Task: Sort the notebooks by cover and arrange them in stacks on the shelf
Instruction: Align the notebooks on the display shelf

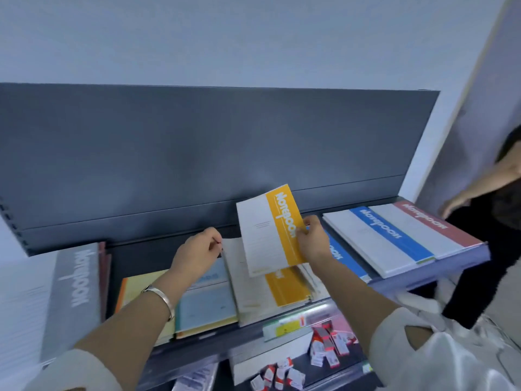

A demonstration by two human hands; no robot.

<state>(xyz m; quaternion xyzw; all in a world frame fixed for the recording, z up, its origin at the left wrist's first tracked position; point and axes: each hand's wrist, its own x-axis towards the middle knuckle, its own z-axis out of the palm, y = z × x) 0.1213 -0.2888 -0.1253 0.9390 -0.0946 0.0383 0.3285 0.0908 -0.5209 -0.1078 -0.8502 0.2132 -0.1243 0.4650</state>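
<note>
Yellow notebook [270, 230]: pinched by right hand [313, 241] over yellow stack [284, 286].
Left hand [197, 249]: curled at stack edge; grip unclear.
Done: blue stack [386, 238], red stack [428, 224], grey stack [76, 277].
Pending: pastel notebooks [205, 303].

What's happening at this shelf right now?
The right hand pinches a yellow-banded notebook, tilted up above the yellow-banded stack on the shelf. The left hand sits at that stack's far left corner; its grip is unclear. A blue-banded stack and a red-banded stack lie to the right.
</note>
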